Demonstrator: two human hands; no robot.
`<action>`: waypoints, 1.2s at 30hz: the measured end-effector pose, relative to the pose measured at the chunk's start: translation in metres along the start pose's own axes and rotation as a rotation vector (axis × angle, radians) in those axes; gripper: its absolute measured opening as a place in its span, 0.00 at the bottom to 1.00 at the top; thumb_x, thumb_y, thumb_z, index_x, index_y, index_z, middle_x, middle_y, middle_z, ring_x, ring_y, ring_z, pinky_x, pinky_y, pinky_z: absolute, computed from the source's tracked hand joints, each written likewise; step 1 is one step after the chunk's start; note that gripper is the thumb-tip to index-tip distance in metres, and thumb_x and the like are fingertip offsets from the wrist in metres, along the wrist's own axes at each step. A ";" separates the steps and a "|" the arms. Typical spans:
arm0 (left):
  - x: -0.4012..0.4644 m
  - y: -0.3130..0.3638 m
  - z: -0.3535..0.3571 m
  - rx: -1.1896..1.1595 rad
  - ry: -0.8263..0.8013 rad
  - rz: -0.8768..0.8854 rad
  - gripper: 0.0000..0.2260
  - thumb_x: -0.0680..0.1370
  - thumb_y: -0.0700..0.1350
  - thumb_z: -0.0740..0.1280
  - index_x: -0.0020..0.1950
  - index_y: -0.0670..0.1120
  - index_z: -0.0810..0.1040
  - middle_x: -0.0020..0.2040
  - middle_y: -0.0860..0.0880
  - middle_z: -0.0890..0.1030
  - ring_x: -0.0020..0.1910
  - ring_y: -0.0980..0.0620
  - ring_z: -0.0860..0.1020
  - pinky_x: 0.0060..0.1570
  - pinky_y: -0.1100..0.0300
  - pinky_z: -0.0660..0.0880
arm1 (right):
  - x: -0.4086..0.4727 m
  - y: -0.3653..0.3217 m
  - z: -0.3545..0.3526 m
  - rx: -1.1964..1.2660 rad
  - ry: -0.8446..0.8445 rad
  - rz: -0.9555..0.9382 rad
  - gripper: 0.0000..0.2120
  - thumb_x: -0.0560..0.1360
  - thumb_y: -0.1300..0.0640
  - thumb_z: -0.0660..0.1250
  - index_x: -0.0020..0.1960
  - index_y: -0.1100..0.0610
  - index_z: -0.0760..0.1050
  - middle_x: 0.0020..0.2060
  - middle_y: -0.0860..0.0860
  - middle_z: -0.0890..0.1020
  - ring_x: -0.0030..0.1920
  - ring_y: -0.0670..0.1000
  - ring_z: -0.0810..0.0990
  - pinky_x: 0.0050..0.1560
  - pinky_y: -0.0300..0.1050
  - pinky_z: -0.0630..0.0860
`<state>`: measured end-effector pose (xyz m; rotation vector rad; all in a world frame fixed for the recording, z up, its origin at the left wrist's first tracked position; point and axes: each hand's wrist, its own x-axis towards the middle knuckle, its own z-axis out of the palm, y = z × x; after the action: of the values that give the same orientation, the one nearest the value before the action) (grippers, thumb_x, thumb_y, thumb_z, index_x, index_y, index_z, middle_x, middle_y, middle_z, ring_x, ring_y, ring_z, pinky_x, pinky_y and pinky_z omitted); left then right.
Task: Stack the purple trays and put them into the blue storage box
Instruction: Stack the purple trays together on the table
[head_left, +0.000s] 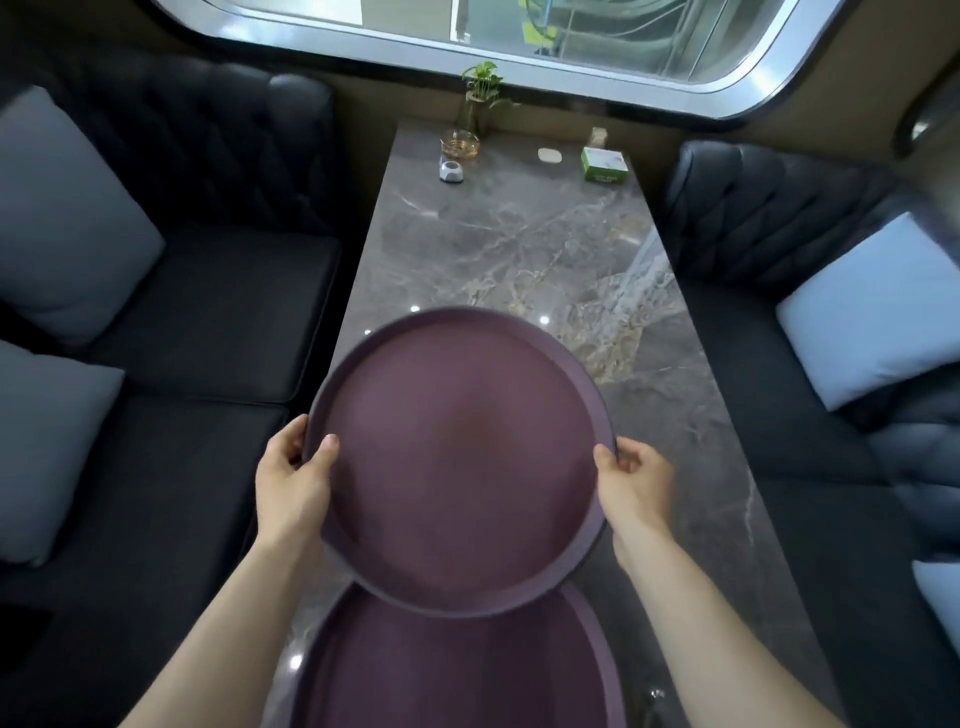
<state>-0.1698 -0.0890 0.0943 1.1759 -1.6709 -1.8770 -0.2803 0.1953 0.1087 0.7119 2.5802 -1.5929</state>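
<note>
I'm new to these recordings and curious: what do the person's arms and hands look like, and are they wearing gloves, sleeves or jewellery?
Both arms are bare from the bottom of the picture up to the wrists, with no sleeves in view. The left hand and right hand wear no gloves. No watch, bracelet or ring shows on the wrists or fingers.

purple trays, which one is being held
The far tray, gripped at its rim by the left hand and right hand. The near tray lies on the table below it, untouched.
</note>
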 end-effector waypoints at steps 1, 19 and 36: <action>-0.007 -0.007 -0.007 0.037 0.005 -0.011 0.21 0.78 0.44 0.70 0.70 0.49 0.74 0.63 0.49 0.80 0.61 0.49 0.80 0.65 0.49 0.75 | -0.011 0.010 -0.007 -0.046 0.019 0.013 0.12 0.75 0.57 0.71 0.58 0.57 0.80 0.48 0.51 0.83 0.51 0.54 0.82 0.57 0.52 0.78; -0.116 -0.102 -0.103 0.665 0.034 -0.045 0.12 0.75 0.46 0.71 0.59 0.53 0.81 0.43 0.57 0.82 0.42 0.53 0.79 0.47 0.51 0.74 | -0.140 0.152 -0.064 -0.412 0.126 0.125 0.05 0.72 0.62 0.73 0.48 0.59 0.81 0.35 0.52 0.80 0.42 0.57 0.80 0.46 0.47 0.74; -0.131 -0.113 -0.106 0.940 0.049 0.028 0.09 0.74 0.45 0.71 0.52 0.57 0.82 0.45 0.55 0.86 0.47 0.44 0.82 0.47 0.49 0.77 | -0.160 0.165 -0.083 -0.548 0.100 0.140 0.07 0.72 0.61 0.73 0.50 0.56 0.84 0.47 0.55 0.87 0.52 0.62 0.82 0.50 0.49 0.75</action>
<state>0.0170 -0.0337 0.0373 1.4534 -2.6127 -0.9832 -0.0543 0.2688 0.0501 0.8974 2.7621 -0.7663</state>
